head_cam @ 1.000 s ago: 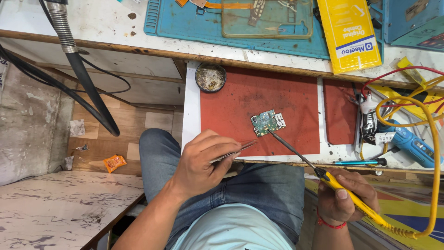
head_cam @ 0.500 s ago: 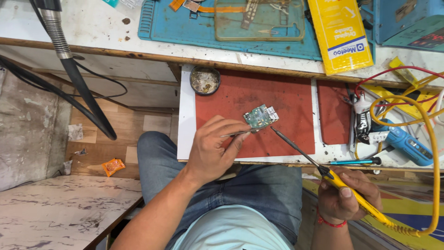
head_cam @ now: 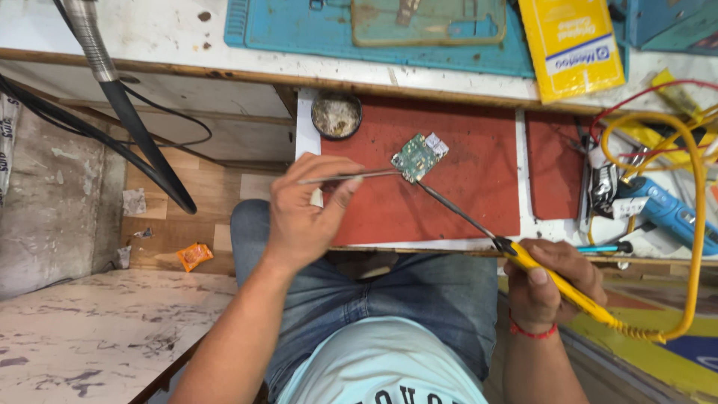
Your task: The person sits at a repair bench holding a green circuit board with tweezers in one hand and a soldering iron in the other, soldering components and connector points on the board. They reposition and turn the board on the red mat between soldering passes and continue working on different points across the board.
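Two hands busy: left hand point(head_cam: 303, 217) pinches tweezers point(head_cam: 348, 177) on small green circuit board point(head_cam: 416, 157) w/ white connector; right hand point(head_cam: 553, 280) fist-grips yellow soldering iron point(head_cam: 523, 258), tip at board, on red mat point(head_cam: 449, 172).

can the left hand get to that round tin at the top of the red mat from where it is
Probably yes. The left hand holds tweezers whose tips are at the green circuit board, and the round tin sits just beyond it on the red mat with nothing between.
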The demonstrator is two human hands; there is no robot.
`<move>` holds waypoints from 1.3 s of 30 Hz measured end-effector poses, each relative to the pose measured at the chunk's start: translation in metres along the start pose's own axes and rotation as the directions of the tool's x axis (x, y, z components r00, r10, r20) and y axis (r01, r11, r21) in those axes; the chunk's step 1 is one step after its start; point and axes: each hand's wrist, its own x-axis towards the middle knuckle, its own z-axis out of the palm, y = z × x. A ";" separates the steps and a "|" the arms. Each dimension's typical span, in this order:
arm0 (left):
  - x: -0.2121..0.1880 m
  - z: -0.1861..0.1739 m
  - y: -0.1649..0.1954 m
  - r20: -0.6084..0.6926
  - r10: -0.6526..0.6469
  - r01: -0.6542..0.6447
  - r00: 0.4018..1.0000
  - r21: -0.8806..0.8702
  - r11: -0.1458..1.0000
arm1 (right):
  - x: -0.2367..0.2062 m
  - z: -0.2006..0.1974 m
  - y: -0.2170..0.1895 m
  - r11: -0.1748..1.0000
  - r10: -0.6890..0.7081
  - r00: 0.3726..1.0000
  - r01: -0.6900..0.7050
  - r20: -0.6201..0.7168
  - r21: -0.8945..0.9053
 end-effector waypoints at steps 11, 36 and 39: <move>0.019 -0.010 -0.010 0.204 0.003 -0.005 0.979 0.009 1.000 | 0.007 0.008 -0.002 1.000 0.018 0.998 -0.017 0.055 -0.014; 0.046 -0.013 -0.021 0.412 0.141 -0.130 0.900 -0.055 0.990 | -0.003 0.000 0.001 0.999 0.054 0.997 -0.054 -0.047 0.001; 0.030 -0.006 -0.018 0.311 0.155 -0.143 0.938 -0.061 0.988 | -0.006 -0.004 0.001 0.999 0.008 0.999 -0.009 -0.039 -0.034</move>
